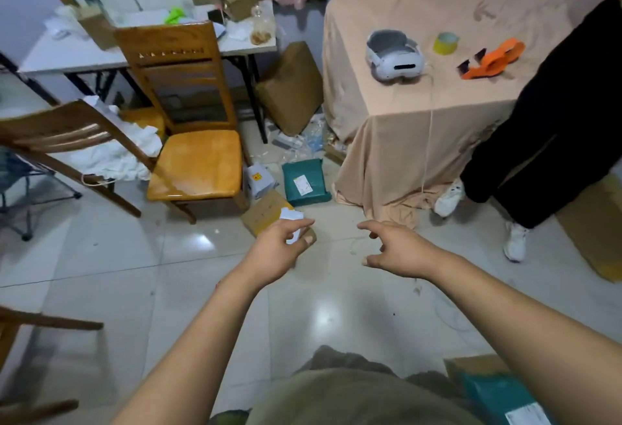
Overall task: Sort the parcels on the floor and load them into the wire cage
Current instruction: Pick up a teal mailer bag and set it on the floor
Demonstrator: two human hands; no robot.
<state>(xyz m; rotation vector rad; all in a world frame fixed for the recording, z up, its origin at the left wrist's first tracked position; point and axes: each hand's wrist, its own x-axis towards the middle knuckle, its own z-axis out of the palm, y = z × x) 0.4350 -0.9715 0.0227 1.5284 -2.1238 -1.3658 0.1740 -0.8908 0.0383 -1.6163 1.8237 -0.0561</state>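
Over the pale tiled floor, left hand and right hand reach, fingers spread and empty; best grip the flat brown cardboard parcel by opposite edges.

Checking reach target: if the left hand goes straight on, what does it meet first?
Likely the brown cardboard parcel, right in front of the left hand; depth is unclear. The green parcel lies farther on.
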